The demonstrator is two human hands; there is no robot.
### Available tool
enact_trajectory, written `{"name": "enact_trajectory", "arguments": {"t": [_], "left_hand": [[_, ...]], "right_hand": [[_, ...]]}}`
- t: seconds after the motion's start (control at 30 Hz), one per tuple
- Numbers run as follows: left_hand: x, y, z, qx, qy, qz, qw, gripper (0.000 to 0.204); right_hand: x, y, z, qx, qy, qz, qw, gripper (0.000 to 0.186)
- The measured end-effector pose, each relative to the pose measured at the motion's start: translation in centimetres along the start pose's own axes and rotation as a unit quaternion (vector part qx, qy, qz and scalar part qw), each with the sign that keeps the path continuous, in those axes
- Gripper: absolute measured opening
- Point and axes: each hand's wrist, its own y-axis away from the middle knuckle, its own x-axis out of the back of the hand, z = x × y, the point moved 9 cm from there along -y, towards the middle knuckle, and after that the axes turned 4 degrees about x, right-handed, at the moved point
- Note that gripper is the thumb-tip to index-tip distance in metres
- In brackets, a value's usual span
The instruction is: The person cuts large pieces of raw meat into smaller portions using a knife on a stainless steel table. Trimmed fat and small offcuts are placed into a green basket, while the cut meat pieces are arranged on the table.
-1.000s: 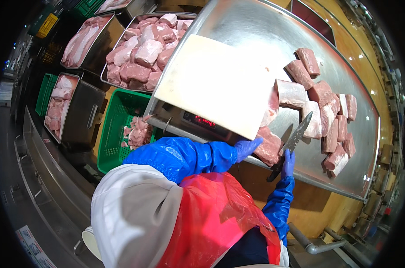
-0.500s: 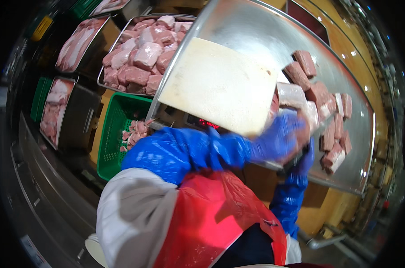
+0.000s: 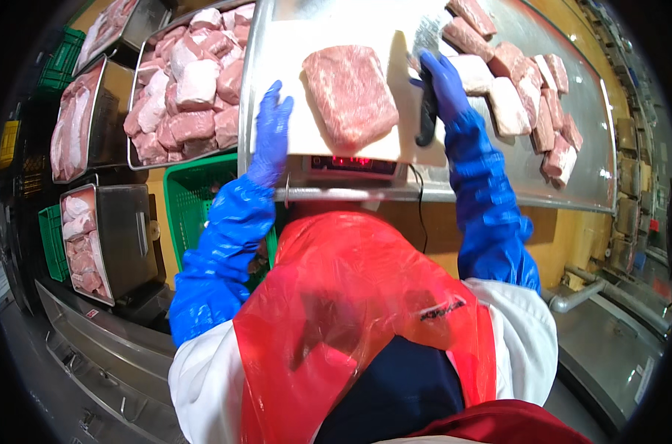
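Since 1 s ago, both blue-gloved hands have come up off the surface edge: left hand now lies flat w/ fingers spread open on the white cutting board, right hand has its fingers closed round the black-handled knife, blade up. Between them, a large pink slab of raw meat sits mid-board, atop the scale w/ red digit display. Further out, cut pink meat chunks lie right on the steel surface; a steel tray of meat pieces stands left, green plastic crate below.
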Motion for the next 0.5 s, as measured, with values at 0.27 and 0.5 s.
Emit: {"name": "enact_trajectory", "arguments": {"t": [0.27,0.5], "left_hand": [[-10.1,-8.1,4.9,-0.055,-0.01,-0.308,0.95,0.042],[-5.2,7.3,9.4,-0.2,-0.302,0.027,0.932,0.034]], "right_hand": [[-2.7,2.0,1.7,0.101,0.079,0.078,0.989,0.037],[-3.2,14.3,-0.4,0.154,0.342,-0.216,0.902,0.047]]}}
